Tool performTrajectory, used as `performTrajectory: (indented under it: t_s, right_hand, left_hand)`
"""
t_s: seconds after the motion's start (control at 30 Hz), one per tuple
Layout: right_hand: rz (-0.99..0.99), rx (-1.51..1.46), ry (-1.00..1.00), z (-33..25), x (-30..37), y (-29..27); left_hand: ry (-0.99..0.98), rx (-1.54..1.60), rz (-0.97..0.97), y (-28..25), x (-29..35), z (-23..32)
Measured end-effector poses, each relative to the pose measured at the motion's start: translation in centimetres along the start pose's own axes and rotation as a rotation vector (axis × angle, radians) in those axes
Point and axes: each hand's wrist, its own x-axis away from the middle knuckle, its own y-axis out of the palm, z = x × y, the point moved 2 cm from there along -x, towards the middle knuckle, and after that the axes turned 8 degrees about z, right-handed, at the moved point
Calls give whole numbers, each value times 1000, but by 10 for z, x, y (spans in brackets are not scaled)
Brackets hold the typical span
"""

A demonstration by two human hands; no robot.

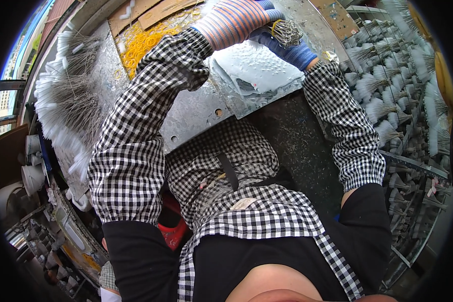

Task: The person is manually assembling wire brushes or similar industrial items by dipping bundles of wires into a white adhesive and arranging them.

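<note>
A bundle of wire brushes shows its looped metal ends at the top of the head view, with a yellow rubber band around the wires. My left hand, in a striped glove, is closed at the bundle's left side, its fingers curled over the wires. From below and the right, my right hand in a blue glove wraps the same bundle. Its fingertips are partly hidden behind the left hand and the wires. Under both hands lies a pale, bumpy sheet on the metal worktable.
Yellow rubber bands lie heaped beyond my left forearm. Loose white-bristled wire brushes pile up at the left. On the right, a rack holds many bundled brushes. A red stool is partly visible below my left arm.
</note>
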Motion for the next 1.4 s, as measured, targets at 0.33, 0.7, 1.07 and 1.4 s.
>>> performTrajectory:
  t_s: [0.33, 0.7, 1.07, 1.4]
  right_hand:
    - [84, -15, -43, -7, 9, 13]
    - [79, -18, -45, 30, 9, 28]
    - [20, 274, -332, 35, 20, 10]
    - [0, -18, -104, 12, 6, 24]
  left_hand:
    - [48, -95, 17, -1, 16, 7]
    - [67, -82, 32, 4, 6, 10]
    - [43, -56, 75, 10, 4, 7]
    - [75, -129, 25, -5, 22, 7]
